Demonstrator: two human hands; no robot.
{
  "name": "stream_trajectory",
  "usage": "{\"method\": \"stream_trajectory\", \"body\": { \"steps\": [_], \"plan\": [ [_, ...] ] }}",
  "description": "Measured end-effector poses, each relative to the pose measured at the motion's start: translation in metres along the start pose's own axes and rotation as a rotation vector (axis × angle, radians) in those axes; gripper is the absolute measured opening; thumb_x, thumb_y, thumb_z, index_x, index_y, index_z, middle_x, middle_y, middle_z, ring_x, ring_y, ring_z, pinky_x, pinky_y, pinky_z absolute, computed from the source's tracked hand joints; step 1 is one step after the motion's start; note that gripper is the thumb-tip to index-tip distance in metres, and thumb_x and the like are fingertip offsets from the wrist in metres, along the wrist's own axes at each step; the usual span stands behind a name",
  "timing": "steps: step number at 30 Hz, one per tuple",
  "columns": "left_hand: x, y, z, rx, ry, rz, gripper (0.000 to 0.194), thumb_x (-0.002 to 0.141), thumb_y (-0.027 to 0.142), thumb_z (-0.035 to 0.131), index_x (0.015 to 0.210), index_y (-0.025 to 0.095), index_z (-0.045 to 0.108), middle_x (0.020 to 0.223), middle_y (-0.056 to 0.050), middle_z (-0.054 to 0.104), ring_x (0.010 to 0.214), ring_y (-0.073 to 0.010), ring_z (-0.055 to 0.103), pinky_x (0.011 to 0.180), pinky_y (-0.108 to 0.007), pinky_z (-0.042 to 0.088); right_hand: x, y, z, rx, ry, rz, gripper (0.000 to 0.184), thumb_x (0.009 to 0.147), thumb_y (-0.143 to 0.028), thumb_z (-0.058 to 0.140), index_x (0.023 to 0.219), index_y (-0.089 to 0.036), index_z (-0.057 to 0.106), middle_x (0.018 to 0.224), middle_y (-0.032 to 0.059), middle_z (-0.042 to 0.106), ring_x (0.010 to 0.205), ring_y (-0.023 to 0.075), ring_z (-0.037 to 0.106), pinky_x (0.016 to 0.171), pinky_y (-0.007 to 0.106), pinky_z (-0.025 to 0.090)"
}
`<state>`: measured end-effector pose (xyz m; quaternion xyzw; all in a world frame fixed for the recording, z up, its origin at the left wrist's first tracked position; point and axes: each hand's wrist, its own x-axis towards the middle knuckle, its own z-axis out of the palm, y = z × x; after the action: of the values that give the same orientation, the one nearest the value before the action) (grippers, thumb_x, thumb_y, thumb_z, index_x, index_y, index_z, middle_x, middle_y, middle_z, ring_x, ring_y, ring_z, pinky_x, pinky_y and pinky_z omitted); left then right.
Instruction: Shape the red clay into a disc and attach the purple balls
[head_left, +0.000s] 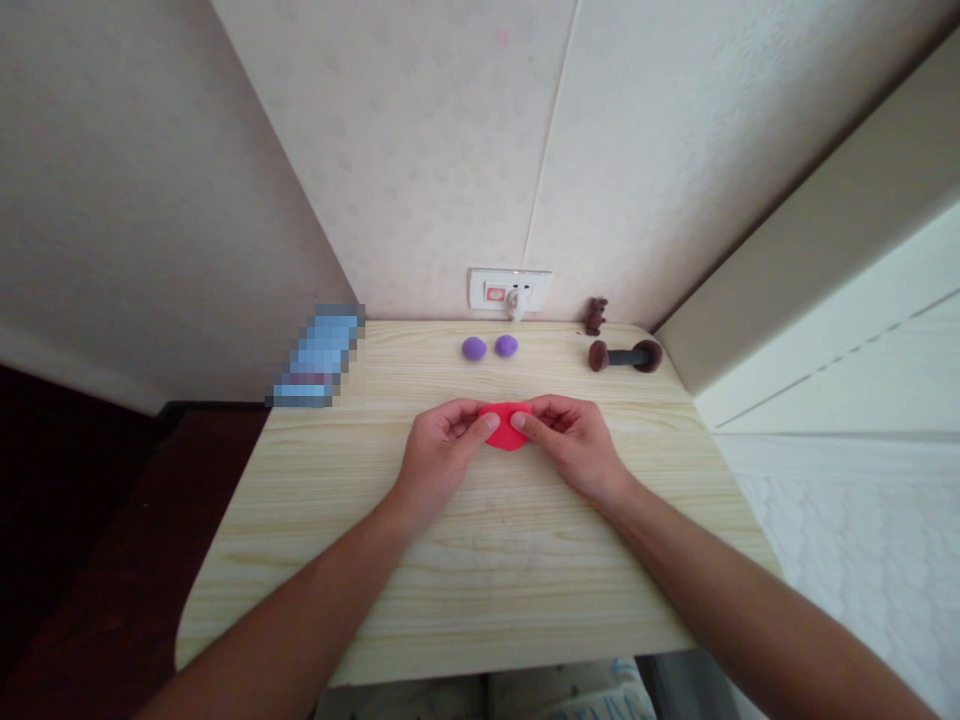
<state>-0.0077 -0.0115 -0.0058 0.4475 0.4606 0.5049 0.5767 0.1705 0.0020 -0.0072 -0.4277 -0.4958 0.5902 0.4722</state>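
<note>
A flattened red piece of modelling clay (508, 433) is held between my two hands, above the middle of the table. My left hand (448, 440) pinches its left side, thumb on top and fingers curled beneath. On the right side, my right hand (571, 436) grips it the same way, its thumb pressed on the red surface. Both thumb tips lie close together near the piece's centre. Beyond the hands, two purple clay lumps, a left one (474, 348) and a right one (506, 346), rest side by side on the table.
A dumbbell-shaped object (625, 357) and a small brown bear figure (596, 316) stand at the back right of the wooden table (480, 580). A pixelated blue item (319, 355) lies at the back left. The wall behind has a socket (480, 290) with a plug.
</note>
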Motion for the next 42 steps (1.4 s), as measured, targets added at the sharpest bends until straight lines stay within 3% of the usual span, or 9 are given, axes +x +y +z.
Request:
{"method": "stream_trajectory", "body": {
  "steps": [9, 14, 18, 31, 42],
  "plan": [
    [0.0001, 0.0000, 0.0013, 0.001, -0.016, 0.002, 0.026, 0.075, 0.035, 0.082, 0.090, 0.015, 0.073, 0.087, -0.005, 0.077, 0.080, -0.0175, 0.070, 0.079, -0.029, 0.054, -0.0004, -0.0011, 0.0027, 0.024, 0.008, -0.020, 0.032, 0.066, -0.044, 0.092, 0.082, -0.020, 0.078, 0.069, 0.0014, 0.076, 0.063, 0.0146, 0.067, 0.064, 0.027, 0.056],
    [0.0008, -0.0041, -0.0002, 0.005, -0.063, 0.002, 0.030, 0.073, 0.032, 0.084, 0.094, 0.014, 0.072, 0.094, -0.007, 0.077, 0.086, -0.0186, 0.071, 0.083, -0.030, 0.055, -0.0011, -0.0020, 0.0039, 0.051, -0.083, -0.004, 0.034, 0.065, -0.039, 0.093, 0.089, -0.019, 0.079, 0.079, 0.0024, 0.078, 0.070, 0.0143, 0.068, 0.072, 0.027, 0.057],
    [0.0011, -0.0063, -0.0020, 0.019, -0.073, 0.000, 0.030, 0.075, 0.032, 0.084, 0.096, 0.013, 0.072, 0.095, -0.008, 0.078, 0.086, -0.0182, 0.071, 0.082, -0.029, 0.055, -0.0014, -0.0016, 0.0022, 0.068, -0.124, 0.018, 0.030, 0.068, -0.038, 0.092, 0.086, -0.019, 0.079, 0.075, 0.0016, 0.077, 0.069, 0.0135, 0.068, 0.071, 0.026, 0.056],
    [-0.0001, -0.0009, -0.0009, 0.028, -0.093, 0.021, 0.024, 0.080, 0.033, 0.079, 0.094, 0.014, 0.076, 0.090, -0.006, 0.079, 0.082, -0.0182, 0.072, 0.078, -0.028, 0.056, -0.0012, -0.0020, 0.0023, 0.034, -0.078, 0.000, 0.031, 0.067, -0.041, 0.091, 0.084, -0.018, 0.079, 0.074, 0.0022, 0.077, 0.065, 0.0141, 0.067, 0.069, 0.028, 0.057],
    [0.0013, -0.0017, -0.0012, 0.013, -0.010, 0.035, 0.026, 0.079, 0.035, 0.080, 0.097, 0.016, 0.079, 0.093, -0.007, 0.080, 0.087, -0.0207, 0.073, 0.083, -0.031, 0.056, 0.0006, -0.0016, -0.0019, -0.036, -0.021, 0.009, 0.035, 0.068, -0.049, 0.089, 0.085, -0.020, 0.081, 0.074, 0.0035, 0.078, 0.068, 0.0172, 0.071, 0.069, 0.030, 0.058]
  ]
}}
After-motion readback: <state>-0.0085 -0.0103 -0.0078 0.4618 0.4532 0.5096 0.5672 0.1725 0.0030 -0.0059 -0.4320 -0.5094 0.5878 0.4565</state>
